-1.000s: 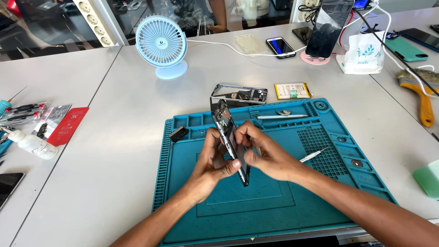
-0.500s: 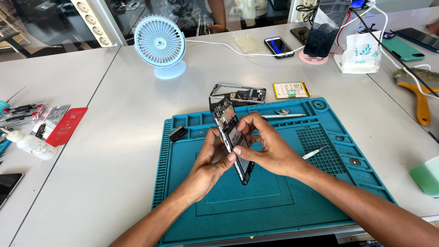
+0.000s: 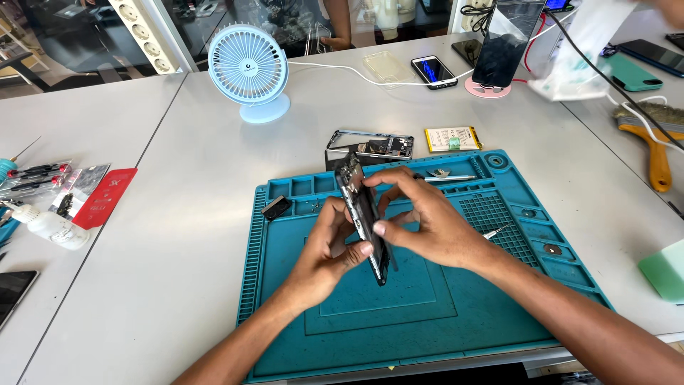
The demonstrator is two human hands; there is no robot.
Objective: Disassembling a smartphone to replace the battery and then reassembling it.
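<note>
An opened black phone body (image 3: pixel 360 207) stands on its edge above the teal repair mat (image 3: pixel 427 321), tilted with its top toward the fan. My left hand (image 3: pixel 329 253) grips its lower left side, thumb pressed on the edge. My right hand (image 3: pixel 427 224) holds the other side, fingers wrapped over the top and thumb on the lower part. A second phone frame (image 3: pixel 370 147) and a yellow-edged battery (image 3: pixel 453 138) lie just beyond the mat.
A light blue desk fan (image 3: pixel 249 71) stands at the back. A small black part (image 3: pixel 275 207), tweezers (image 3: pixel 449 177) and a tool (image 3: pixel 495 232) lie on the mat. Screwdrivers (image 3: pixel 35 175), a red card (image 3: pixel 105 197) and a white bottle (image 3: pixel 50 226) lie left. Phones (image 3: pixel 433 71) and a brush (image 3: pixel 652 142) lie at the back right.
The phone body has been tipped and raised slightly between both hands, my right fingers shifting higher over its top edge. A white bag at the back right has been lifted.
</note>
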